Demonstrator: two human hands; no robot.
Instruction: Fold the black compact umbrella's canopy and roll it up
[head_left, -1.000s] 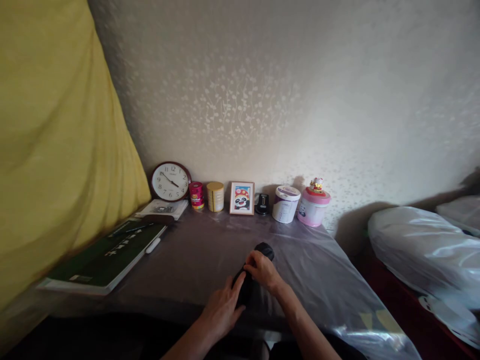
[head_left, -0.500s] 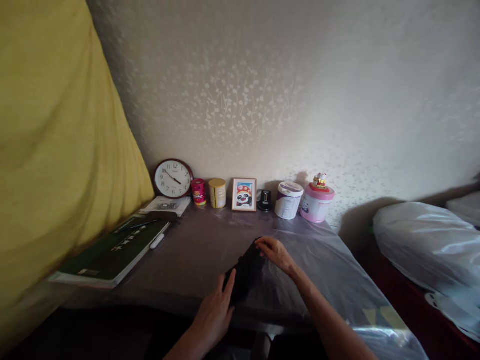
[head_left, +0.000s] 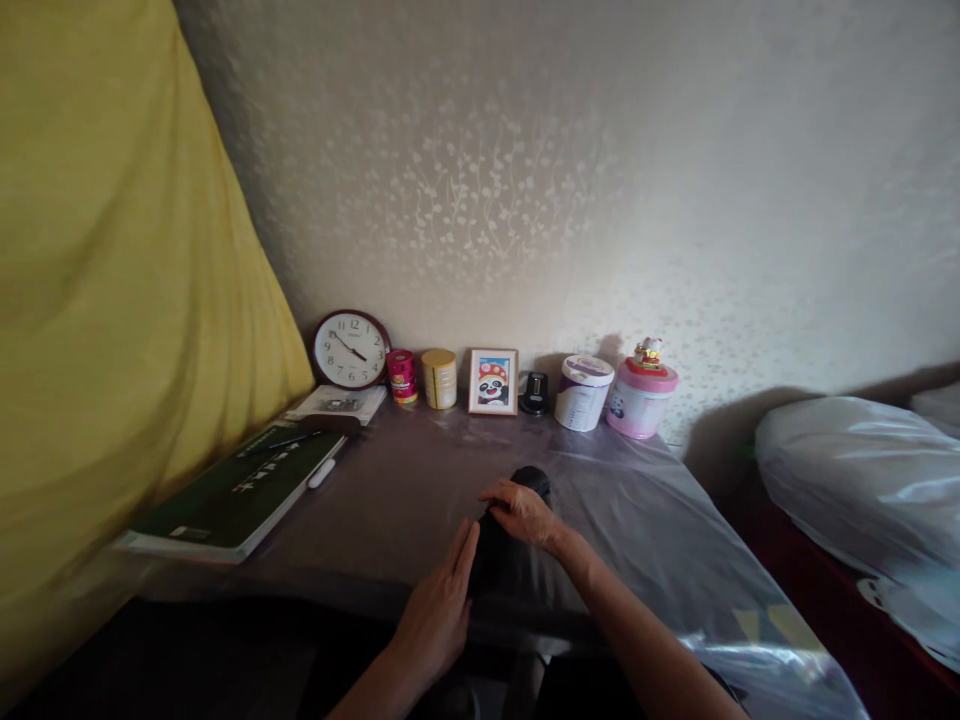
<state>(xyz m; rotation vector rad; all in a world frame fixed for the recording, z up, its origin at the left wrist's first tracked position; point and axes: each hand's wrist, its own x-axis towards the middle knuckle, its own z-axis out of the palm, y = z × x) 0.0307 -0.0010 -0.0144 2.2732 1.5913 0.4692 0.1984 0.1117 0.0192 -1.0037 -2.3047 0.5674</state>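
A dark, black object [head_left: 495, 560] lies at the table's near edge, its rounded far end showing beyond my right hand; its exact kind is hard to make out. My left hand [head_left: 442, 600] rests along its left side, fingers together and extended. My right hand [head_left: 523, 512] is over its upper part, fingers bent and pinched on its left edge. The object's middle is partly hidden by my right hand, and its near end fades into shadow.
Covered table [head_left: 397, 500]; green book [head_left: 232, 490] with a pen and a white marker [head_left: 321, 473] at left. Along the wall: clock [head_left: 352, 349], red can [head_left: 403, 377], yellow-lidded can [head_left: 439, 380], panda picture [head_left: 493, 382], small black item [head_left: 535, 393], white tub [head_left: 583, 395], pink tub [head_left: 641, 402].
My right hand has moved left and nearer along the black object, uncovering its rounded far end. My left hand has shifted slightly to the right. The whole view has shifted a little.
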